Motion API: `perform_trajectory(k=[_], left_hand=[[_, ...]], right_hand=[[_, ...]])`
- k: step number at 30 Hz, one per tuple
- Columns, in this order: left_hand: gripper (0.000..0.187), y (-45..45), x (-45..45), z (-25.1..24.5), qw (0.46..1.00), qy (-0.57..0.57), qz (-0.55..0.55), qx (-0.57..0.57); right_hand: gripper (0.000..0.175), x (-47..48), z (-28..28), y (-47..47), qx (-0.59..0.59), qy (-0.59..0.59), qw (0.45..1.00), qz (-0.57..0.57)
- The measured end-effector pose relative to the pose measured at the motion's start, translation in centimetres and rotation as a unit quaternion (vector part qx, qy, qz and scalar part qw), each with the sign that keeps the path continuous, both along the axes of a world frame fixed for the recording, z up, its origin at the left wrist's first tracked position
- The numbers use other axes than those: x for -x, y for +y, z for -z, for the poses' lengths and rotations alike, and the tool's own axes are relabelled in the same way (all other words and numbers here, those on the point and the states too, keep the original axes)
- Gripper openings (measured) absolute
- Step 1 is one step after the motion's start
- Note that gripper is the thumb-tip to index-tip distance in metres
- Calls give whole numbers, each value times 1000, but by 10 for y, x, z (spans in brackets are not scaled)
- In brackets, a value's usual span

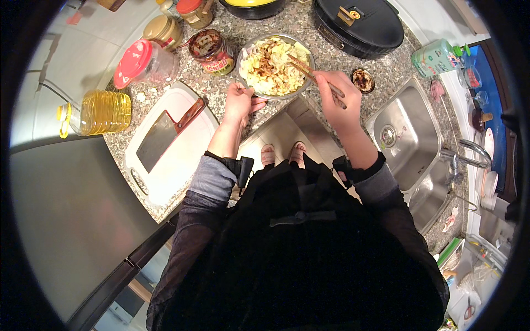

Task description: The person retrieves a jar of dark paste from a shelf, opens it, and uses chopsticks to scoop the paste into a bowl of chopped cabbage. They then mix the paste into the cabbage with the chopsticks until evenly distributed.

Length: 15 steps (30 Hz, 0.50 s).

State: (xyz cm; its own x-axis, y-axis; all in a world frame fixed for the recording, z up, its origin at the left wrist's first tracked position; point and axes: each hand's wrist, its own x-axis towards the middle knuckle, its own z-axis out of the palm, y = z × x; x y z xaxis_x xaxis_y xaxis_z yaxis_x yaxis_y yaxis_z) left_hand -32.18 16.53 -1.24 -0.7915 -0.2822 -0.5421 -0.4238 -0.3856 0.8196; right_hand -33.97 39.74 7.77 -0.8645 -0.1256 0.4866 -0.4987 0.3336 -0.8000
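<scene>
A round metal bowl (311,74) on the granite counter is filled with chopped pale-yellow cabbage (275,68), with dark reddish-brown sauce over its middle and left. My left hand (242,101) holds the bowl's near-left rim, thumb at the edge and fingers low beside it. Wooden chopsticks (304,68) are gripped in my right hand (340,99), their tips in the cabbage. Left of the bowl stands an uncapped glass sauce jar (212,53), its inside smeared dark. Its likely lid (362,80), sauce-stained, lies to the right of the bowl.
A cleaver (159,138) rests on a white cutting board (174,165) at left, near an oil jug (107,111) and a red-lidded container (143,64). A black lidded pan (360,27) sits behind. To the right are a steel sink (408,140) and faucet (468,155).
</scene>
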Motion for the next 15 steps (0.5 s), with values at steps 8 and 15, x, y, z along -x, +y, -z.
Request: perform_trajectory(k=[8,15], left_hand=[[18,0,-2,1,1000,3,-2,-2],[16,-1,0,2,1000,4,-5,-2]], right_hand=[[10,7,26,-15,69,-43,996,-49],[17,19,55,5,201,-176,963,-27]])
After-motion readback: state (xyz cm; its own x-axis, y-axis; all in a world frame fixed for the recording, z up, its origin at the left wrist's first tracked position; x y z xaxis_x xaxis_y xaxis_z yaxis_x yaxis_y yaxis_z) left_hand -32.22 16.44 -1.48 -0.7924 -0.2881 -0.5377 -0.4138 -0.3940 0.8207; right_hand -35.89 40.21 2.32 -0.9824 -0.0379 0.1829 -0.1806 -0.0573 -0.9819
